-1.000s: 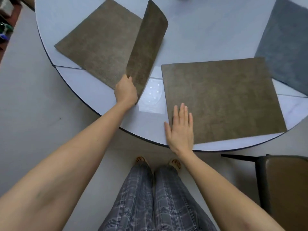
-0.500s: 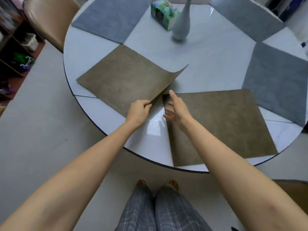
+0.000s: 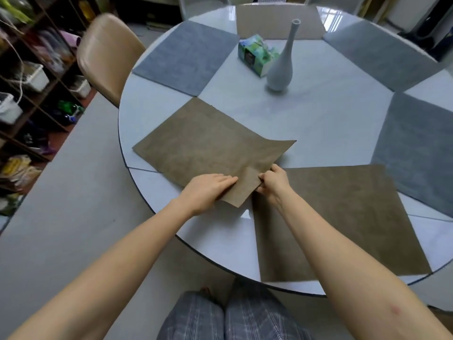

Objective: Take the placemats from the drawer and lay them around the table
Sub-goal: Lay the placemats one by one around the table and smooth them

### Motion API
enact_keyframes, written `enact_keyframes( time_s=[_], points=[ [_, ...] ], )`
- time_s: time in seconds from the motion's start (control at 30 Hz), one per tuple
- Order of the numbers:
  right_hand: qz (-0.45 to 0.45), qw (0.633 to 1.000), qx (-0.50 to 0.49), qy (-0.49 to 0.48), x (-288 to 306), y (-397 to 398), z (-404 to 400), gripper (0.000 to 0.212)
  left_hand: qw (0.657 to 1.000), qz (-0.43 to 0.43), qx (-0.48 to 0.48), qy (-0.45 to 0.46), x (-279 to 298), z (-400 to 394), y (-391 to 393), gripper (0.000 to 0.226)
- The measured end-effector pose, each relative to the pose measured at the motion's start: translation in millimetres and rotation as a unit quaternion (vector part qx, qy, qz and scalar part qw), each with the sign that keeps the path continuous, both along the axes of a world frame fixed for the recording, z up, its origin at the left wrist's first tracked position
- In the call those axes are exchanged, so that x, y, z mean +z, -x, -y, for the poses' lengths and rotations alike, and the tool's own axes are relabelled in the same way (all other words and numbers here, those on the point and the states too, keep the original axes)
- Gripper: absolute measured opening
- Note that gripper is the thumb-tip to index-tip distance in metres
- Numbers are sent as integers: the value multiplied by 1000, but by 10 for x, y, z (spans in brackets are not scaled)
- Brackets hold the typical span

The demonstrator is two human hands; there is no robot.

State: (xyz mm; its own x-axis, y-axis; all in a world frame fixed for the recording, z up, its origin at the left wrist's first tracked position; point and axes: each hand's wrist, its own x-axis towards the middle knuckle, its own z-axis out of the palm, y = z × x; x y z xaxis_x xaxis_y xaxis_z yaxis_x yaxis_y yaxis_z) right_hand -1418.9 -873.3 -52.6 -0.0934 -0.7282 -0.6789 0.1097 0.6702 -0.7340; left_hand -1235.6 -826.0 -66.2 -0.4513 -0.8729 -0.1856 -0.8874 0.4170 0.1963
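A brown placemat (image 3: 203, 148) lies at the left front of the round white table (image 3: 326, 119), its far right corner curling up a little. My left hand (image 3: 208, 190) presses and grips its near corner from the left. My right hand (image 3: 272, 182) pinches the same corner from the right. Whether a second mat lies hidden under it cannot be told. Another brown placemat (image 3: 355, 217) lies flat at the right front, under my right forearm. Grey placemats lie at the back left (image 3: 186, 55), back right (image 3: 377, 52) and right (image 3: 416, 148). A beige placemat (image 3: 277, 20) lies at the far edge.
A pale grey vase (image 3: 282, 67) and a green tissue box (image 3: 256, 55) stand near the table's middle. A tan chair (image 3: 107, 55) is at the table's left. Cluttered shelves (image 3: 29, 82) line the left wall. My legs are at the table's near edge.
The brown mat held upright in my left hand has come down almost flat. My right hand left the right front mat and took hold of the held mat's near corner.
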Motion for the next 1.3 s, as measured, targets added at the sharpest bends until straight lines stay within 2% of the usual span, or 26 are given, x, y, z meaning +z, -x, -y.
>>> enact_keyframes(
  time_s=[0.1, 0.17, 0.27, 0.33, 0.47, 0.63, 0.7, 0.87, 1.03, 1.17, 1.3],
  points=[
    [-7, 1000, -16, 11, 83, -32, 29, 39, 996, 82, 24, 2, -75, 141, -265, 56],
    [-46, 998, -33, 19, 60, -101, -2, 32, 991, 120, 55, -5, -100, 252, -408, 51],
    [-171, 981, -86, 25, -87, -272, -137, 20, 989, 146, 11, -9, -100, 374, -535, 41],
    [-243, 962, -123, 10, -152, -385, -260, 26, 987, 157, -33, -19, -54, 414, -584, 40],
    [-314, 941, -120, -33, -229, -598, -532, 30, 986, 136, -84, -41, 20, 390, -783, 42],
    [-347, 927, -137, -34, -199, -821, -783, 23, 980, 62, -100, -161, -85, 350, -1110, 52],
    [-353, 922, -152, -39, -200, -902, -874, 22, 976, 39, -121, -176, -136, 302, -1173, 50],
    [-398, 892, -207, -61, -290, -1158, -1097, 26, 977, 66, -187, -73, -12, 81, -1192, 54],
    [-433, 877, -206, -11, -326, -1350, -1092, 34, 967, 118, -221, 53, 196, 46, -1258, 58],
    [-429, 884, -185, 25, -311, -1492, -902, 37, 973, 81, -184, 109, 119, 165, -1486, 57],
    [-413, 895, -167, 28, -411, -1611, -688, 33, 979, 123, -134, 97, -70, 269, -1666, 54]
  ],
)
